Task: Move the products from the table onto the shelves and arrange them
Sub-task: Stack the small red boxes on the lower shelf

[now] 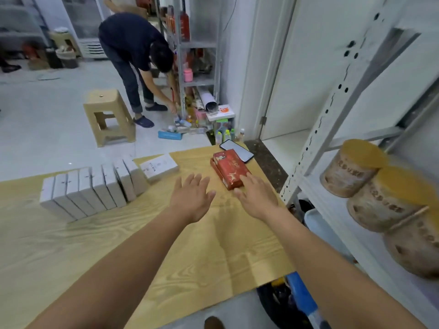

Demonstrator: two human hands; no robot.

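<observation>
Both hands reach over the wooden table [71,245] with fingers straight and spread, holding nothing. The right hand [257,199] seems to touch the near end of the red boxes [231,170], which lie stacked right of centre. The left hand [192,198] hovers just beside, I think to take the stack from both sides. The grey boxes [95,188] stand in a row at left. The shelf [311,138] at right already carries round tins [351,174].

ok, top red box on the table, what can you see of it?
The top red box is a flat oblong carton, seemingly printed cardboard, red with pale figures and a white patch at its far end. It lies flat on a lower red box, near the right edge of the wooden table. The right hand reaches its near right corner with straight fingers. A smartphone lies just beyond it.
</observation>
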